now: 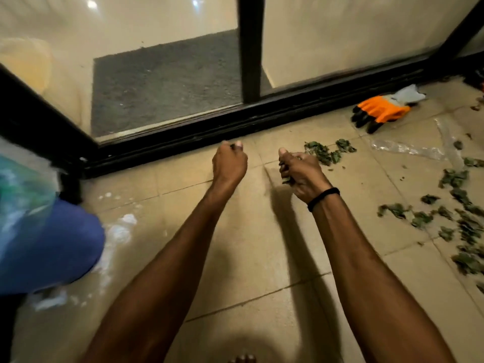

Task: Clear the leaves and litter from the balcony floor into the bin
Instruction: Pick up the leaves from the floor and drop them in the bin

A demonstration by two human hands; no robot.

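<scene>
Leaves (463, 226) lie scattered over the tiled floor (262, 244) on the right, with a smaller patch farther off near the dark door track (235, 127). The right hand (305, 174) hovers just beside that patch, fingers curled round a clump of leaves (286, 180). The left hand (230, 163), near the track, is curled too, pinching a small dark scrap (232, 145) between thumb and fingertip. A blurred blue container (52, 244) with a plastic liner sits at the near left. An orange glove (379, 112) and clear plastic wrap (408, 150) lie far right.

1 left hand (230, 163), 1 right hand (301, 172), 1 fistful of leaves (286, 180), 1 glove (379, 111), 1 bin (52, 244), 1 plastic wrapper (408, 150)
</scene>
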